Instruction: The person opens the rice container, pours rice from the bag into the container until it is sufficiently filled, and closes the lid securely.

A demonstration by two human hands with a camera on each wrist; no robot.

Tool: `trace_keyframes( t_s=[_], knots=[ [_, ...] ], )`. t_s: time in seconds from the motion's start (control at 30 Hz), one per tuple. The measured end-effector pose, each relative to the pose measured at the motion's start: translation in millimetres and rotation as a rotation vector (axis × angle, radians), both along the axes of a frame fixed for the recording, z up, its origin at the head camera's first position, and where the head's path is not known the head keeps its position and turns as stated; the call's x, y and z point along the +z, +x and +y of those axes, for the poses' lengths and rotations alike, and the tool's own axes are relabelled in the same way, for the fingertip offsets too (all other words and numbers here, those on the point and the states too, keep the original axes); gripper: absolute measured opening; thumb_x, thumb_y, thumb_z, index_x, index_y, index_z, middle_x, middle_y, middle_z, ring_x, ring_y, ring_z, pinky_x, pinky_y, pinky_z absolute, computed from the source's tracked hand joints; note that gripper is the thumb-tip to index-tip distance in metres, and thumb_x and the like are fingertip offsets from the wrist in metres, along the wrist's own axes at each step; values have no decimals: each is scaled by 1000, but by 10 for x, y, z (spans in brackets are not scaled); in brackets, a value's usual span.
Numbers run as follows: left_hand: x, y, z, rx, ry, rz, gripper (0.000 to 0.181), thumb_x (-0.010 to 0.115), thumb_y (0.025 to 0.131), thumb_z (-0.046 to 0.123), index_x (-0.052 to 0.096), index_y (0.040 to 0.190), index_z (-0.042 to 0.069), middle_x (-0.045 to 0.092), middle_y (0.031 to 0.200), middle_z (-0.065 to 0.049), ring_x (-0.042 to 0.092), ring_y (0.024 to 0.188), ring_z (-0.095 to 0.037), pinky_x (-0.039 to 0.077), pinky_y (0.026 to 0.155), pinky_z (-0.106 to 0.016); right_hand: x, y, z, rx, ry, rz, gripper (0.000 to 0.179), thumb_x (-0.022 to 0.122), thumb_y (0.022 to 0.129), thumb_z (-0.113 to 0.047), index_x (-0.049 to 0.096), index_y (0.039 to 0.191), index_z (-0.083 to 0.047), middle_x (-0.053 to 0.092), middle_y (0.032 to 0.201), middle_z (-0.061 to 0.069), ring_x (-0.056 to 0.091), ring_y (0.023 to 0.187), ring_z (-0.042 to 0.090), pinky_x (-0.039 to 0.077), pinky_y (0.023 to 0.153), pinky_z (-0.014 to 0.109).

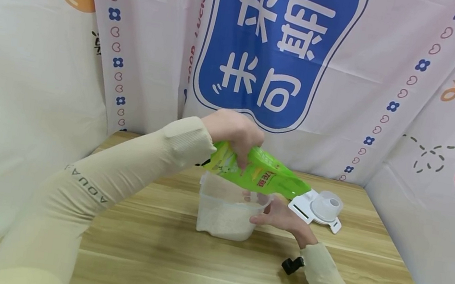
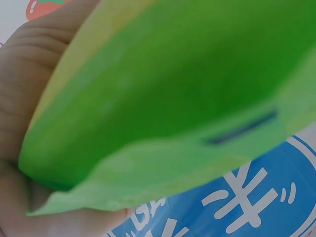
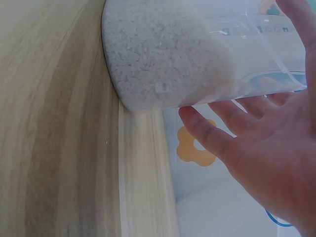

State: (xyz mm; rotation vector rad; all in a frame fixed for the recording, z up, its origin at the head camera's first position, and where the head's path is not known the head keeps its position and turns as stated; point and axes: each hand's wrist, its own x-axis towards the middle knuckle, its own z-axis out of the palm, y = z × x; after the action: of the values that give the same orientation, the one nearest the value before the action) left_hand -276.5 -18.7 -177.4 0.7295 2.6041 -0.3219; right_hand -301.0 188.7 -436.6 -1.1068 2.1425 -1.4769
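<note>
A green bag (image 1: pixel 267 173) with printed lettering is tilted above the clear plastic container (image 1: pixel 227 217). My left hand (image 1: pixel 235 131) grips it from above, and in the left wrist view the green bag (image 2: pixel 163 94) fills most of the picture, blurred. White rice (image 3: pixel 158 54) lies in the container, as the right wrist view shows. At the container's right end my right hand (image 1: pixel 282 215) holds its side, thumb in front and fingers behind. In the right wrist view the right hand (image 3: pixel 266 133) has its fingertips against the clear wall. The bag's mouth cannot be made out.
A white lid (image 1: pixel 303 206) with a clear cap (image 1: pixel 326 205) lies on the wooden table (image 1: pixel 141 256) right of the container, close to the bag's end. Printed cloth (image 1: pixel 158 45) hangs behind and on both sides. A small black object (image 1: pixel 292 266) is at the right wrist.
</note>
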Motion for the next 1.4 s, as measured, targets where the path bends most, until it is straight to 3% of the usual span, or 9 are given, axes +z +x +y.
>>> trace_keyframes(
  t_s=[0.23, 0.53, 0.8, 1.0, 1.1, 1.2, 1.4],
  knots=[
    [-12, -5, -7, 11, 7, 5, 38, 80, 82, 33, 64, 112, 17, 70, 97, 0, 72, 81, -14, 60, 64, -23, 23, 17, 11, -63, 77, 23, 82, 78, 82, -19, 32, 150, -26, 53, 143, 14, 52, 128, 31, 50, 96, 32],
    [5, 23, 3, 21, 10, 8, 39, 80, 82, 34, 64, 113, 18, 70, 98, 0, 71, 82, -14, 60, 64, -24, 38, 33, 8, -40, 62, -5, 79, 79, 83, -18, 35, 149, -15, 49, 146, 18, 47, 135, 37, 46, 105, 37],
    [22, 40, -2, 0, 5, 17, 37, 79, 83, 32, 64, 113, 17, 69, 99, -1, 71, 83, -14, 59, 64, -23, 34, 17, 14, -39, 69, -1, 79, 78, 83, -18, 34, 149, -19, 50, 146, 15, 47, 136, 35, 44, 107, 41],
    [28, 56, 2, -3, 0, 26, 37, 79, 83, 31, 64, 114, 18, 69, 100, 0, 71, 84, -15, 59, 65, -24, 19, 17, 10, -40, 65, 11, 80, 78, 83, -16, 33, 149, -17, 51, 146, 14, 49, 135, 34, 46, 103, 32],
    [38, 75, 11, -8, -2, 32, 38, 79, 83, 31, 62, 114, 18, 68, 100, 0, 70, 84, -15, 59, 65, -23, 13, 17, 5, -50, 76, 26, 80, 78, 83, -15, 34, 150, -18, 53, 145, 13, 51, 134, 33, 49, 97, 27],
    [50, 100, 24, -18, -5, 45, 39, 79, 82, 31, 61, 115, 19, 68, 102, 0, 70, 84, -15, 59, 65, -24, 3, 13, 5, -53, 84, 52, 82, 79, 82, -15, 34, 151, -19, 55, 143, 14, 55, 129, 32, 51, 82, 21],
    [85, 147, 52, -20, -25, 103, 42, 80, 81, 32, 61, 116, 21, 68, 103, 2, 69, 86, -15, 58, 66, -24, 0, -2, -5, 3, 28, 63, 84, 77, 83, -11, 30, 153, -17, 52, 144, 21, 52, 130, 39, 51, 83, 21]
  ],
)
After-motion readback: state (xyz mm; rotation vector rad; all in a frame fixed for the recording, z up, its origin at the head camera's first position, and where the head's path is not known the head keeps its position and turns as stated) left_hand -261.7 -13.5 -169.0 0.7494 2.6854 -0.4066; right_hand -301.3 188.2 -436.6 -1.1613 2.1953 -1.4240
